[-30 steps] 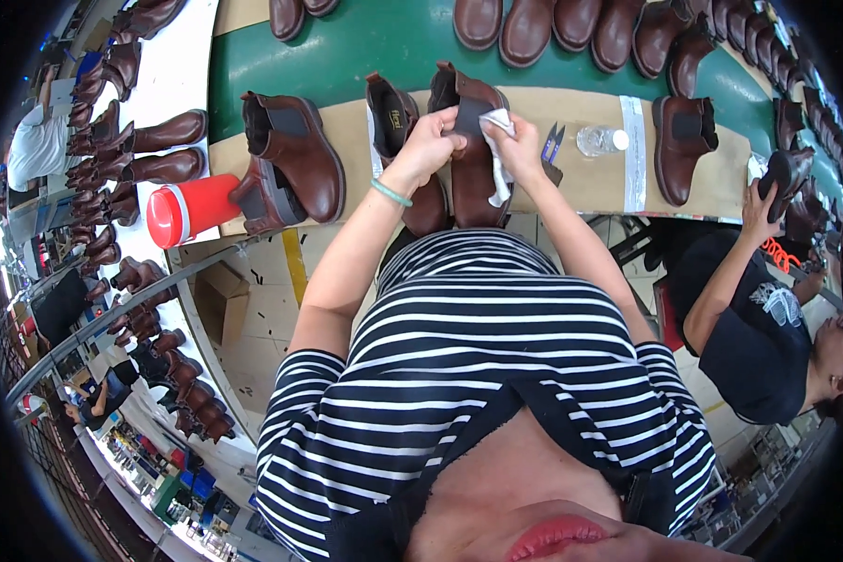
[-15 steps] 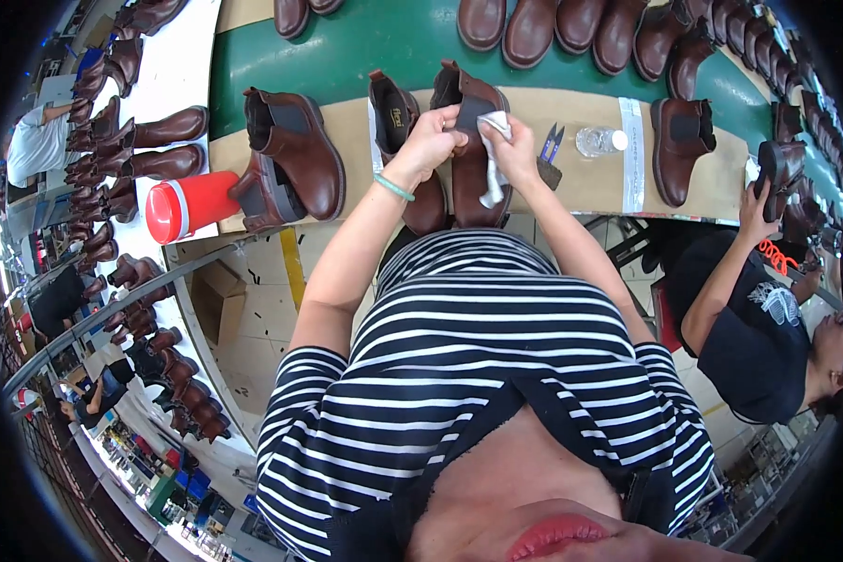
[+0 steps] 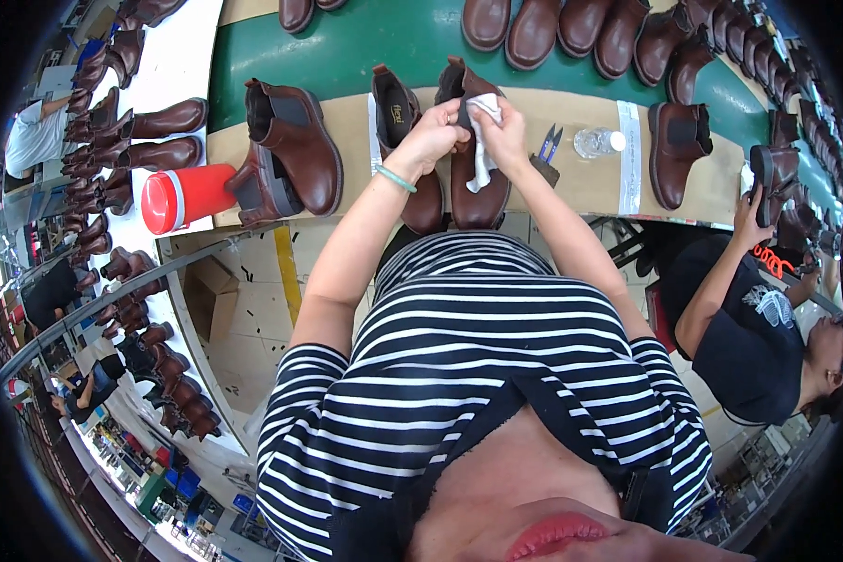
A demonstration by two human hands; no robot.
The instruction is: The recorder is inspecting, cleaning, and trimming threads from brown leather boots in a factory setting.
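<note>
The left hand (image 3: pixel 433 139) is closed around the top of a brown leather ankle boot (image 3: pixel 479 159) standing on the tan counter (image 3: pixel 585 183). The right hand (image 3: pixel 506 131), fingers curled, presses a crumpled white cloth (image 3: pixel 483 145) against the boot's upper.

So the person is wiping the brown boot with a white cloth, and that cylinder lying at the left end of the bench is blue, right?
Not quite. The head view shows the cylinder lying at the left end of the bench is red with a white end, not blue. The rest holds: the right hand presses a white cloth to the brown boot while the left hand steadies it.
</note>
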